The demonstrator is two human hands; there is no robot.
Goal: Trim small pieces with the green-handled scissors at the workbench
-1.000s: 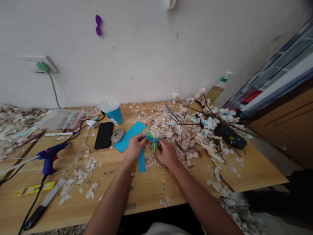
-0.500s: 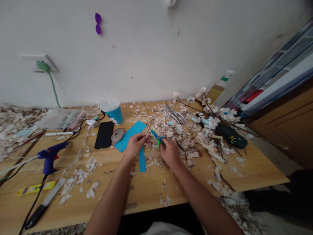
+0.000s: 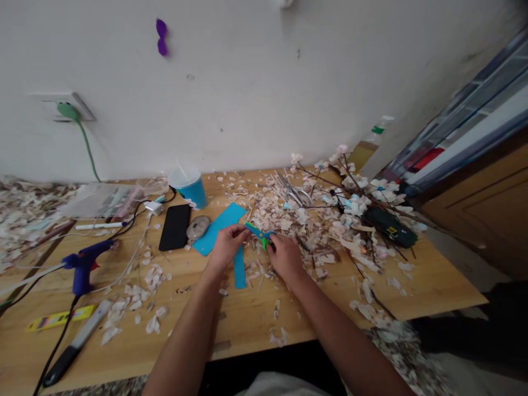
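Observation:
My right hand (image 3: 284,254) holds small blue-and-green scissors (image 3: 259,234), their blades pointing left to the fingertips of my left hand (image 3: 226,245). The thumb and forefinger of my left hand are pinched together; whatever lies between them is too small to make out. Beneath and behind the left hand is a wide piece of blue paper (image 3: 225,219), and a narrow blue strip (image 3: 240,269) lies just below it. A heap of pale petals and scraps (image 3: 272,212) spreads behind the scissors.
Metal scissors (image 3: 295,192) and flowered branches (image 3: 355,190) lie at the back right. To the left are a black phone (image 3: 175,227), a round tape roll (image 3: 198,227), a blue cup (image 3: 193,190), a glue gun (image 3: 84,267) and a knife (image 3: 78,341).
The scissors in my right hand have moved left and turned flatter, bringing their blades to my left fingertips. My left hand has stayed nearly still.

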